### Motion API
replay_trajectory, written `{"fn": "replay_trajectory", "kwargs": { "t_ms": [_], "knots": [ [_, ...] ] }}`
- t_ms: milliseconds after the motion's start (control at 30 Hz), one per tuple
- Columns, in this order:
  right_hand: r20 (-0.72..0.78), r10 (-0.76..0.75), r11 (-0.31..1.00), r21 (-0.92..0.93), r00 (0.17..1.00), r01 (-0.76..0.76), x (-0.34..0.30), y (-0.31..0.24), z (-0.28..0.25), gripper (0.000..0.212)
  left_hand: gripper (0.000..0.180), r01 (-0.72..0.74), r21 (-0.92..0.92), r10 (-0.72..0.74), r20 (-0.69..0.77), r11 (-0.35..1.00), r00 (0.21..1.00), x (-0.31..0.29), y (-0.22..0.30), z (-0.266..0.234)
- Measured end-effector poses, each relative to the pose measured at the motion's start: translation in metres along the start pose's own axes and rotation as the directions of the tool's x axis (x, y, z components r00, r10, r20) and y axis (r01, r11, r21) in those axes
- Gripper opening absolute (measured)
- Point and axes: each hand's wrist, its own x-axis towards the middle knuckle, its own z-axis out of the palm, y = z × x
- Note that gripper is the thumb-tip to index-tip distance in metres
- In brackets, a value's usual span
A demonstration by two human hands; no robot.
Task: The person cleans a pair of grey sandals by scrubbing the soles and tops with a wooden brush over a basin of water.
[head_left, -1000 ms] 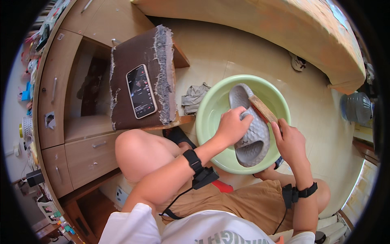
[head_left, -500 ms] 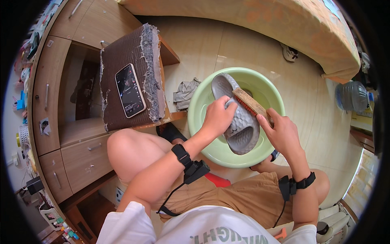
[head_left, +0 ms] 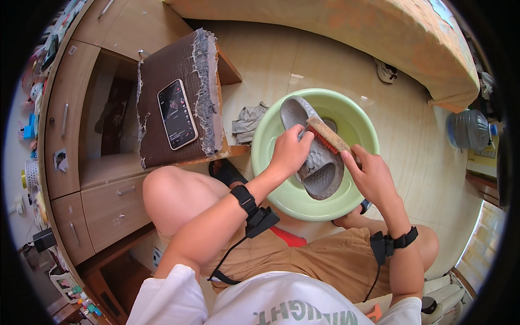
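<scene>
Your left hand (head_left: 292, 150) grips the side of the moulded grey slipper with a dimpled strap (head_left: 320, 163) from its 9 o'clock edge, thumb up on top; the slipper is over the basin, its flat footbed end toward 11 and its strap end toward 5. Expect it to be light, springy rather than stiff, hard to break, and slick if wet — so the thick sole edge where your fingers sit should hold better than the smooth footbed. The wooden brush with orange-red bristles (head_left: 329, 135) slants from 10 to 4 across it, bristles facing the slipper, and should be rigid and light; your right hand (head_left: 374, 176) is closed around its 4 o'clock end, the surest place to hold it. Below is the round pale-green plastic basin (head_left: 364, 130), on the glossy cream tiled floor (head_left: 271, 59). Around the basin, the light wood-grain cabinet (head_left: 66, 124) stands at 9, the frayed brown padded stool (head_left: 154, 138) bearing a pale-rimmed smartphone (head_left: 177, 115) between 9 and 10, a crumpled grey cloth (head_left: 249, 120) at 10, the peach bed cover (head_left: 325, 21) at 12, a white-and-dark shoe (head_left: 385, 71) near 1 — and a large clear plastic bottle (head_left: 467, 130) just short of 3.
</scene>
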Motion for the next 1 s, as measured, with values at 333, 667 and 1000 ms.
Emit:
{"fn": "replay_trajectory", "kwargs": {
  "t_ms": [333, 667, 1000],
  "knots": [
    [-0.055, 0.018, 0.999, -0.030, 0.998, -0.020, 0.007, 0.001, 0.013, 0.047, 0.036, -0.075, -0.008, 0.075, 0.041, 0.997, 0.996, -0.005, -0.005, 0.000],
    [-0.013, -0.023, 1.000, -0.001, 1.000, 0.023, 0.005, -0.001, 0.013, 0.046, 0.035, -0.053, 0.119, 0.058, -0.036, 0.991, 0.998, 0.002, -0.015, -0.004],
    [-0.013, 0.025, 0.999, -0.025, 1.000, -0.026, 0.008, 0.003, 0.013, 0.046, 0.035, -0.103, 0.005, 0.103, 0.088, 0.995, 0.991, -0.009, -0.005, 0.002]
  ]
}}
